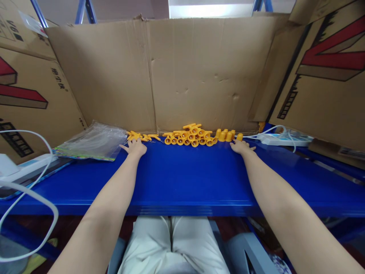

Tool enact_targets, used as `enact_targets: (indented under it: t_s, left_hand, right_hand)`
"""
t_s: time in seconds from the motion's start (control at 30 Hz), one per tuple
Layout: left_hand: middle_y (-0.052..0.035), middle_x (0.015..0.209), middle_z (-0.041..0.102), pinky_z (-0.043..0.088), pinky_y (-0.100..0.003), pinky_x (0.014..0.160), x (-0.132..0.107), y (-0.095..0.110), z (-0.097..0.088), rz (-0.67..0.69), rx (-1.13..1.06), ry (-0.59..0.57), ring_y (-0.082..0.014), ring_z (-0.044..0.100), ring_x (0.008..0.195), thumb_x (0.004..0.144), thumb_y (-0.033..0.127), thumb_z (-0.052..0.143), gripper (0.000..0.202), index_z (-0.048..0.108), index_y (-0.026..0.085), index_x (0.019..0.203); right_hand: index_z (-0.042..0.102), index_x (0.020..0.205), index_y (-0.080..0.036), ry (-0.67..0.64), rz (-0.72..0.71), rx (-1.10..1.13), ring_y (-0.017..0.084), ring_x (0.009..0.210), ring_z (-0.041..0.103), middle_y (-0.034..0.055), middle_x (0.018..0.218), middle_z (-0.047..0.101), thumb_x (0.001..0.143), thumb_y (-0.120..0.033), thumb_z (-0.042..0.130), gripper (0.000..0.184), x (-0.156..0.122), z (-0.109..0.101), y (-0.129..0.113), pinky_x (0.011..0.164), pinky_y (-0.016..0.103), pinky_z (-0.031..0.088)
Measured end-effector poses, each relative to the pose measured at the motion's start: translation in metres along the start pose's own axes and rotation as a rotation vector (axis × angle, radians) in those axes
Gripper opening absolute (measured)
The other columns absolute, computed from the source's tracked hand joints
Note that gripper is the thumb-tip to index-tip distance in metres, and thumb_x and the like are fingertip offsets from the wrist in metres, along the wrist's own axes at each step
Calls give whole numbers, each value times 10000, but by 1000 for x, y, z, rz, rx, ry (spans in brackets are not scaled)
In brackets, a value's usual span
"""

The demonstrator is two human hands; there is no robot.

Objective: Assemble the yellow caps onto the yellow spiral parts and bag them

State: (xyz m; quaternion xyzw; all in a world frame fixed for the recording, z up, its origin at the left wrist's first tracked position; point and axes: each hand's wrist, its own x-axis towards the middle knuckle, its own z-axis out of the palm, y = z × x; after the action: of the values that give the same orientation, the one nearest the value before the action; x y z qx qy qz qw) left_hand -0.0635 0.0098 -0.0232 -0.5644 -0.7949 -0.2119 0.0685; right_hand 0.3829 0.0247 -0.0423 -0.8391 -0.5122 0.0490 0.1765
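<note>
My left hand [135, 147] reaches to the back of the blue table, fingers spread, at a small heap of yellow plastic pieces [136, 135] with thin metal chains. My right hand [242, 147] is also open, its fingertips by a yellow cap-shaped piece [240, 136]; whether they touch it I cannot tell. Several more yellow caps [222, 136] stand just left of it. Between the hands, yellow bell-shaped pieces [194, 143] lie stacked, their round hollow ends facing me. Part of the left heap is hidden behind my fingers.
A cardboard screen [199, 76] closes off the back of the blue table [188, 175]. Clear plastic bags [91, 140] lie at the left. White cables [42, 201] hang over the left front edge, and a white power strip [285, 139] sits at the right.
</note>
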Motion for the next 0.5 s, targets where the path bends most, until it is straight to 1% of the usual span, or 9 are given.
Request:
enact_targets:
  t_s: [0.07,0.13,0.2,0.27,0.33,0.4,0.5]
  left_hand:
    - [-185,1366,446,113,-695,1019,-1,0,0,1,0,22,-367,247,1337,771,269,392,555,457,186,1316]
    - [-179,1407,398,102,-688,1027,-2,0,0,10,7,19,-353,219,1353,787,279,374,558,438,182,1333]
    - [-145,1466,320,75,-676,1041,-2,1,0,53,12,-11,-332,168,1377,809,283,345,564,401,196,1363]
    - [-94,1497,274,35,-669,1052,-2,2,1,140,11,-64,-311,131,1393,822,270,322,572,362,231,1391]
    - [-49,1496,284,4,-661,1061,-2,4,1,227,16,-125,-288,127,1397,825,236,302,576,350,263,1398]
    - [-32,1483,316,8,-648,1072,-1,7,2,274,33,-162,-273,155,1393,809,189,304,585,377,268,1384]
    - [-70,1443,384,58,-648,1070,0,9,3,287,84,-139,-291,240,1358,763,144,345,587,458,246,1330]
  right_hand:
    - [414,1358,-233,14,-12,6,409,1272,314,203,1371,377,872,-467,312,549,2,1,1,941,733,115]
    - [416,1356,-232,14,-16,8,409,1271,314,202,1368,381,867,-468,316,552,2,2,2,940,736,113]
    - [411,1362,-233,7,-13,6,408,1277,305,200,1377,372,869,-467,311,555,1,1,2,941,738,112]
    - [405,1369,-239,-2,-5,1,402,1288,293,191,1392,357,875,-464,302,553,-1,0,1,948,734,112]
    - [395,1374,-250,-12,4,-5,389,1300,283,177,1405,344,879,-466,298,548,-2,-1,0,962,723,109]
    - [386,1377,-252,-19,9,-6,379,1305,279,170,1408,340,881,-468,299,548,-2,-1,-1,971,711,106]
    - [398,1368,-238,-2,2,2,389,1291,297,186,1390,358,876,-467,311,549,-1,-1,0,960,716,111]
